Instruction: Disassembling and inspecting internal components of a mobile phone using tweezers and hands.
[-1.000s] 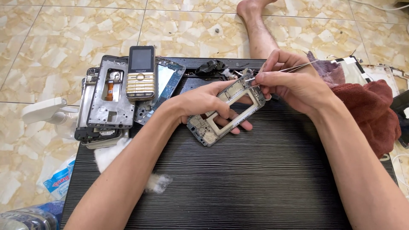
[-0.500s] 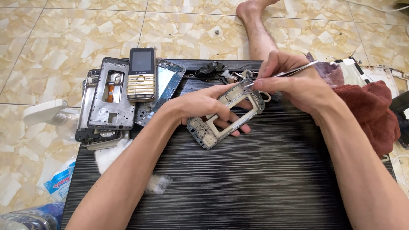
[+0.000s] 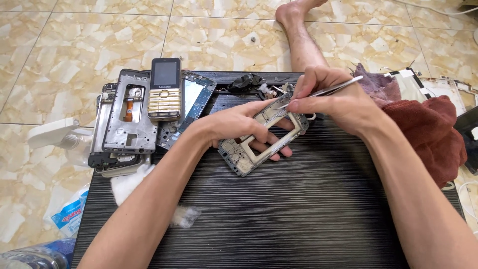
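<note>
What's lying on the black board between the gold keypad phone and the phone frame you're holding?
In the head view, a bare phone chassis with a blue-edged circuit board lies tilted between the keypad phone and the phone frame, held by the left hand.

Head camera looks steeply down, close over the dark board (image 3: 279, 219).

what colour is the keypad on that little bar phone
Gold, on the bar phone; seen in the head view.

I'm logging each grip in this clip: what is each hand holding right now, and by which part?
The left hand grips the phone frame across its middle. The right hand pinches metal tweezers near mid-length, tips at the frame's top end.
</note>
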